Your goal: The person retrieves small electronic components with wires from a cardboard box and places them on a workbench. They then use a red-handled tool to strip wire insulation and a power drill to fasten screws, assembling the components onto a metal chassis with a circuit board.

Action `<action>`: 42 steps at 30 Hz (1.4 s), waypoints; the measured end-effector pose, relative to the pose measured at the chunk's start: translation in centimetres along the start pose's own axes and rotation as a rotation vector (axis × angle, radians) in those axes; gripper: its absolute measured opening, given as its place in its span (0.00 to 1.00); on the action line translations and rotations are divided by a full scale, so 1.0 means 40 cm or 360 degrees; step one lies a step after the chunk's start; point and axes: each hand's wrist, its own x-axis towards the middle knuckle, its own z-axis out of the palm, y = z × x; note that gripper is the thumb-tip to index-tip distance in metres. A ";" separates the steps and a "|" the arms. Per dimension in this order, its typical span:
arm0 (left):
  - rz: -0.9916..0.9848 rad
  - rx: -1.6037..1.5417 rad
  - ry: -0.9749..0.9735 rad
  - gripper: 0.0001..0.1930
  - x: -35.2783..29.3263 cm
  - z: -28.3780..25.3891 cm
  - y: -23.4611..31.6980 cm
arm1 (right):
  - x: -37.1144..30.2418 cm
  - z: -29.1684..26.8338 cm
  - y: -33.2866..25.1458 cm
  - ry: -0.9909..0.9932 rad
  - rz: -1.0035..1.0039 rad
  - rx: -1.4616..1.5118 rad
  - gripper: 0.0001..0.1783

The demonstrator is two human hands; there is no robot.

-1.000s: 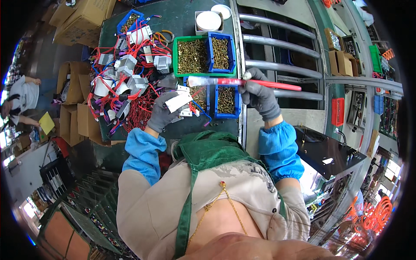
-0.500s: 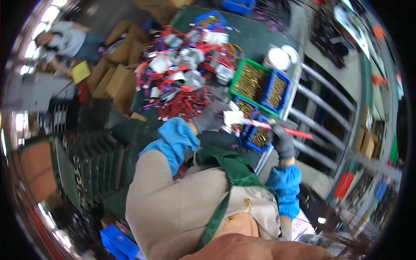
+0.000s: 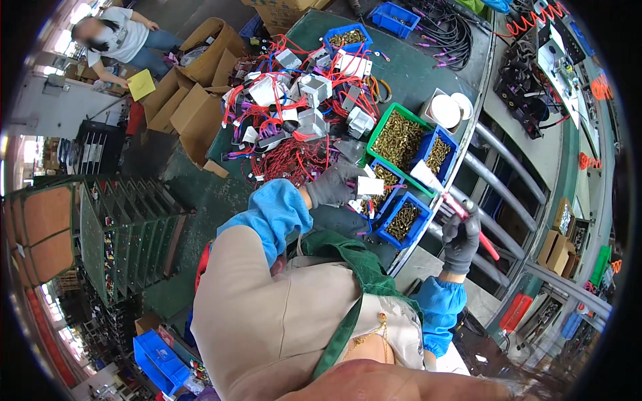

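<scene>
1. Green tray (image 3: pixel 379 127), the landmark: it rests on the bench (image 3: pixel 428 72) and holds brass-coloured screws (image 3: pixel 400 139). A blue bin (image 3: pixel 390 239) stands on its near side; red wires (image 3: pixel 294 160) lie tangled to its left.
2. Left hand (image 3: pixel 332 186), grey-gloved, to the near left of the green tray: the fingers grip the white part (image 3: pixel 370 186), which is held just off the tray's near side.
3. Right hand (image 3: pixel 461 242), grey-gloved, to the near right of the green tray: it closes around the red brush (image 3: pixel 455 206), whose pale bristles reach toward the tray's near right corner.
4. Step in hand (judged): a pause in brush work, since bristles and part are apart.
5. Next move (judged): a stroke calls for bringing the bristles leftward, along the near side of the green tray, while the left hand steadies the part and presents its face.
</scene>
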 end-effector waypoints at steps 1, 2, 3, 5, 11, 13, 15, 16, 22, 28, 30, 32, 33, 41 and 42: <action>-0.0125 -0.0055 -0.0043 0.15 -0.003 -0.002 0.002 | -0.002 0.011 -0.007 -0.0005 0.0013 0.0051 0.24; -0.0068 0.0003 -0.0032 0.15 -0.001 -0.005 0.005 | -0.001 0.017 -0.006 -0.0052 0.0007 0.0057 0.23; -0.0010 0.0061 -0.0019 0.15 0.000 -0.006 0.008 | 0.000 0.022 -0.005 -0.0099 0.0001 0.0063 0.22; 0.0005 0.0152 -0.0054 0.15 0.001 -0.011 0.011 | -0.002 0.020 -0.002 -0.0195 0.0001 0.0097 0.18; -0.0036 0.0229 -0.0060 0.17 -0.002 -0.012 0.024 | -0.018 0.025 0.032 0.0173 0.0031 0.0348 0.19; -0.0100 0.0142 -0.0006 0.17 -0.009 -0.007 0.021 | -0.022 0.022 0.028 0.0082 0.0051 0.0307 0.22; -0.0070 0.0074 -0.0027 0.16 -0.007 -0.006 0.016 | -0.018 0.015 0.022 0.0016 0.0090 0.0407 0.24; -0.0055 0.0040 -0.0039 0.16 -0.005 -0.007 0.013 | -0.017 0.012 0.021 -0.0016 0.0109 0.0458 0.25; -0.0476 -0.0612 -0.0020 0.21 -0.036 0.011 -0.116 | -0.038 -0.019 0.061 0.0419 0.0127 0.0344 0.16; -0.0096 0.0056 0.0059 0.19 -0.020 -0.005 -0.029 | -0.019 0.044 0.062 0.0494 0.0356 0.0195 0.15; -0.0294 -0.0046 -0.0101 0.22 -0.012 -0.015 -0.019 | -0.013 0.052 0.077 0.0278 0.0322 0.0137 0.14; -0.0358 -0.0135 -0.0089 0.24 -0.035 -0.015 -0.074 | -0.009 0.099 0.066 0.0223 0.0307 0.0004 0.14; -0.0347 -0.0044 -0.0090 0.24 -0.032 -0.016 -0.069 | 0.006 0.121 0.063 0.0233 0.0320 -0.0066 0.12; -0.0088 -0.0103 -0.0009 0.19 -0.016 0.003 -0.001 | 0.038 0.118 0.077 0.0186 0.0429 -0.0454 0.14; -0.0061 -0.0057 -0.0009 0.19 -0.023 0.002 -0.008 | 0.043 0.105 0.082 0.0145 0.0404 -0.0417 0.14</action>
